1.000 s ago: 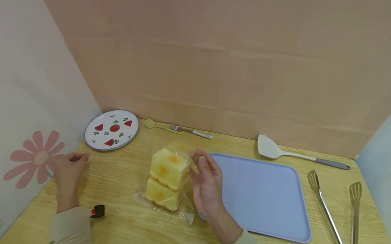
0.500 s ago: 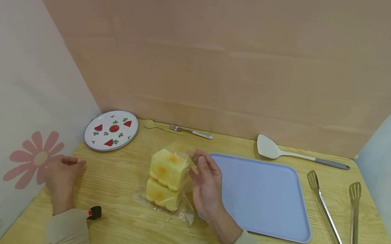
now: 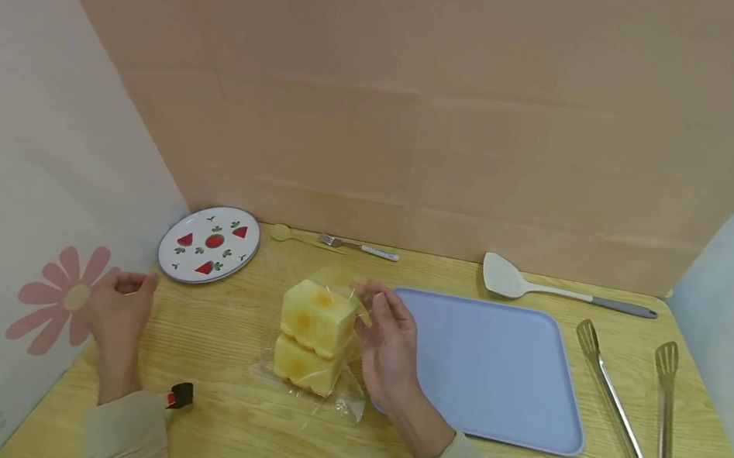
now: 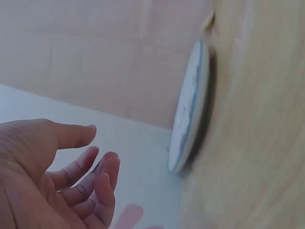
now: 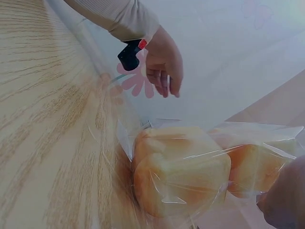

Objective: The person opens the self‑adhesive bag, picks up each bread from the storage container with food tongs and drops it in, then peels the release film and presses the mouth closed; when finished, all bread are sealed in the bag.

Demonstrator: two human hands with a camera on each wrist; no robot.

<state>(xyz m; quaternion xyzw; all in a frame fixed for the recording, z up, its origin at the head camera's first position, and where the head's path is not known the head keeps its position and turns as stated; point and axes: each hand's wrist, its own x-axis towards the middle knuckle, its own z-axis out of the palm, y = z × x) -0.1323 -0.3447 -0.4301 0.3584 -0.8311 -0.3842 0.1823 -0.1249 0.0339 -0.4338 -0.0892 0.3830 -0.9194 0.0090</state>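
A clear plastic bag (image 3: 348,402) with yellow bread loaves (image 3: 315,319) in it stands on the wooden table, left of the blue tray (image 3: 495,372). My right hand (image 3: 392,354) pinches the bag's upper right edge; its fingertips are partly hidden by the film and bread. In the right wrist view, browned bread (image 5: 181,167) shows through the wrinkled film, with part of that hand (image 5: 286,195) at the right edge. To the left, my left hand (image 3: 119,308) is raised beside the wall, fingers loosely bent and holding nothing. Nearest to it is a white plate (image 3: 196,242) with strawberry and watermelon patterns.
Along the back lie a wooden spoon (image 3: 281,233) and a fork (image 3: 378,252). A white spatula (image 3: 504,276) with a grey handle lies behind the tray. Metal tongs (image 3: 618,417), spread apart, lie on the right. Walls enclose the table at the back and both sides.
My left hand has shifted a little to the left and then slightly up. The right hand, the bag and the bread have stayed almost still.
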